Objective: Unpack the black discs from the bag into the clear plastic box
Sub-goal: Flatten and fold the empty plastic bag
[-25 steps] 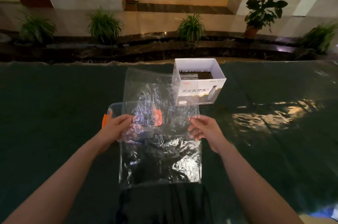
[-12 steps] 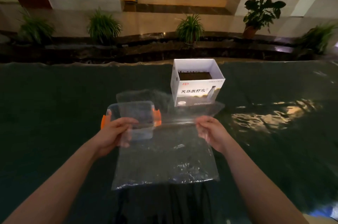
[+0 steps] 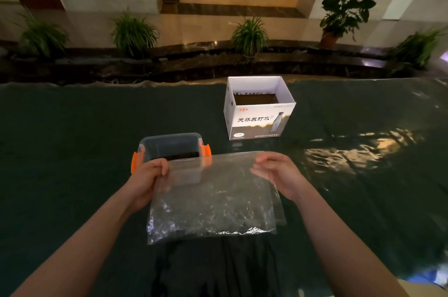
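A crinkled, glossy transparent bag (image 3: 213,199) hangs flat between both hands; the left hand (image 3: 148,180) pinches its top left corner, while the right hand (image 3: 278,173) fingers hover loosely curled at its top edge, grip unclear. Just beyond, on the dark green tabletop (image 3: 72,151), sits the rectangular clear plastic box (image 3: 169,146) with orange clips, black discs (image 3: 177,157) dimly inside. Farther right stands an open white cardboard carton (image 3: 259,112).

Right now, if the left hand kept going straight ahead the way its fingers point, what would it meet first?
Probably the clear plastic box. The left hand pinches the bag's top corner right in front of the box's near wall, by its orange latch. Depth between them is unclear.
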The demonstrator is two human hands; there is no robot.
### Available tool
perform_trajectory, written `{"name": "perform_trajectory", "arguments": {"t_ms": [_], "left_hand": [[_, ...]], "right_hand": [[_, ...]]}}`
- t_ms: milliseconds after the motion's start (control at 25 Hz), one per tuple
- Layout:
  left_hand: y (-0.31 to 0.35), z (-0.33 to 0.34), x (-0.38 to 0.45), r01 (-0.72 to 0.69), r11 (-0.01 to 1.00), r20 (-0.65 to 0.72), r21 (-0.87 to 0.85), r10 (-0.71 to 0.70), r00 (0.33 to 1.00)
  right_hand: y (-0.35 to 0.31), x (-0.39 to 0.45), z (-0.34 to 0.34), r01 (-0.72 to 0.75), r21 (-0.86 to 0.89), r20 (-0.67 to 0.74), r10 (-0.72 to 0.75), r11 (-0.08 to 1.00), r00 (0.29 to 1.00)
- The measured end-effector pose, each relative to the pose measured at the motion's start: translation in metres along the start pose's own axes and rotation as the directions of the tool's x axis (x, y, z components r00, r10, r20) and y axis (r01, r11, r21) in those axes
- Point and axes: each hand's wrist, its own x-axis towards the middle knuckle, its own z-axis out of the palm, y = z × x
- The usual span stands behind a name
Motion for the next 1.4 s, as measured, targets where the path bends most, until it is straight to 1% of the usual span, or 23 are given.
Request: {"name": "perform_trajectory", "arguments": {"t_ms": [80,120,160,240,360,480,520,560,640,720,800,840,880,920,960,1000,1080,1120,1160,1200,1280,1360,1400], "left_hand": [[-0.002,-0.005,0.001,0.055,0.986,0.054,-0.160,-0.047,0.997],[-0.004,-0.010,0.005,0.085,0.965,0.091,-0.248,-0.064,0.994],[-0.007,-0.015,0.006,0.123,0.940,0.132,-0.319,-0.084,0.988],[-0.007,-0.014,0.003,0.079,0.951,0.133,-0.300,-0.040,0.990],[-0.009,-0.012,-0.004,0.070,0.997,0.081,-0.043,-0.066,0.994],[-0.020,-0.014,-0.005,0.049,0.901,0.031,0.430,-0.069,0.997],[-0.023,-0.012,-0.006,0.077,0.871,-0.020,0.486,-0.077,0.997],[-0.023,-0.004,-0.009,0.115,0.893,-0.066,0.435,-0.095,0.993],[-0.020,0.013,-0.011,0.282,0.958,-0.015,0.053,-0.282,0.959],[-0.014,0.026,-0.011,0.431,0.879,0.158,-0.205,-0.405,0.901],[-0.004,0.037,-0.014,0.463,0.855,0.251,-0.233,-0.407,0.878],[0.001,0.040,-0.018,0.446,0.865,0.257,-0.228,-0.389,0.885],[0.002,0.040,-0.020,0.422,0.880,0.234,-0.217,-0.373,0.898],[0.002,0.037,-0.021,0.398,0.893,0.196,-0.210,-0.361,0.912],[0.000,0.032,-0.022,0.380,0.901,0.172,-0.211,-0.348,0.921],[-0.001,0.026,-0.024,0.363,0.907,0.172,-0.215,-0.330,0.928],[-0.002,0.018,-0.024,0.355,0.906,0.212,-0.232,-0.309,0.927],[-0.003,0.017,-0.025,0.353,0.908,0.237,-0.226,-0.300,0.924],[-0.002,0.018,-0.027,0.358,0.909,0.263,-0.214,-0.299,0.917],[-0.002,0.020,-0.030,0.369,0.907,0.298,-0.202,-0.302,0.906],[-0.003,0.021,-0.033,0.386,0.905,0.369,-0.182,-0.301,0.879],[-0.003,0.022,-0.036,0.390,0.904,0.417,-0.174,-0.291,0.861],[-0.003,0.021,-0.037,0.388,0.906,0.428,-0.169,-0.287,0.857]], "right_hand": [[-0.002,-0.003,0.000,-0.122,0.215,0.056,0.112,0.969,0.992],[-0.001,-0.005,0.000,-0.191,0.233,0.097,0.173,0.953,0.980],[0.002,-0.007,0.000,-0.248,0.171,0.121,0.229,0.954,0.966],[0.008,-0.010,0.003,-0.280,-0.046,0.118,0.284,0.959,0.952],[0.004,-0.015,0.013,-0.211,-0.276,0.032,0.229,0.938,0.973],[-0.010,-0.016,0.027,-0.009,-0.487,-0.096,-0.043,0.873,0.994],[-0.012,-0.016,0.032,0.096,-0.606,-0.108,-0.202,0.790,0.973],[-0.012,-0.017,0.039,0.194,-0.733,-0.078,-0.365,0.651,0.928],[-0.005,-0.022,0.056,0.351,-0.889,0.129,-0.575,0.295,0.808],[0.008,-0.036,0.078,0.487,-0.873,0.398,-0.602,-0.018,0.692],[0.028,-0.049,0.094,0.636,-0.755,0.617,-0.505,-0.162,0.603],[0.037,-0.055,0.098,0.670,-0.719,0.676,-0.410,-0.186,0.612],[0.044,-0.060,0.099,0.683,-0.710,0.699,-0.292,-0.172,0.653],[0.048,-0.063,0.097,0.683,-0.726,0.685,-0.181,-0.083,0.706],[0.048,-0.065,0.093,0.644,-0.761,0.637,-0.101,0.079,0.764],[0.046,-0.064,0.088,0.564,-0.783,0.554,-0.117,0.260,0.824],[0.037,-0.055,0.072,0.336,-0.771,0.201,-0.293,0.541,0.935],[0.029,-0.048,0.063,0.186,-0.710,-0.011,-0.274,0.679,0.962],[0.023,-0.040,0.055,0.023,-0.583,-0.141,-0.129,0.812,0.981],[0.022,-0.033,0.047,-0.114,-0.405,-0.149,0.057,0.907,0.987],[0.027,-0.023,0.035,-0.273,-0.086,0.003,0.275,0.958,0.962],[0.029,-0.023,0.034,-0.304,0.063,0.093,0.297,0.951,0.950],[0.029,-0.023,0.035,-0.286,0.067,0.092,0.279,0.956,0.956]]}}
